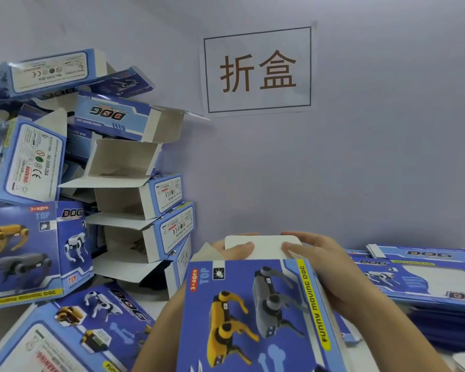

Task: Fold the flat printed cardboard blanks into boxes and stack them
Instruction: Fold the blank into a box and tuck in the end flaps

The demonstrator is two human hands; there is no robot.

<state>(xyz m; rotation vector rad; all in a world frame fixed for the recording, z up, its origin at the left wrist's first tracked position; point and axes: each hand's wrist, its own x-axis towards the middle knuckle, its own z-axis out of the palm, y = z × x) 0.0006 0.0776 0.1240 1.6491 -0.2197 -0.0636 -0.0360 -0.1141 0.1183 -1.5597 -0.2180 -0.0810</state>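
Note:
I hold a blue printed box [255, 312] with yellow and grey robot dogs at the bottom centre, partly formed. Its white top flap [263, 247] stands up at the far end. My left hand [226, 251] grips the box's left side, thumb pressing on the flap. My right hand [325, 269] grips the right side, its thumb on the flap too. A stack of flat blanks [419, 280] lies at the right. A pile of folded boxes [129, 200] rises at the left against the wall.
A paper sign [258, 69] with two printed characters hangs on the grey wall ahead. More folded boxes [30, 251] lie tumbled at the far left, and one lies flat [73, 334] near my left forearm. White table surface shows between them.

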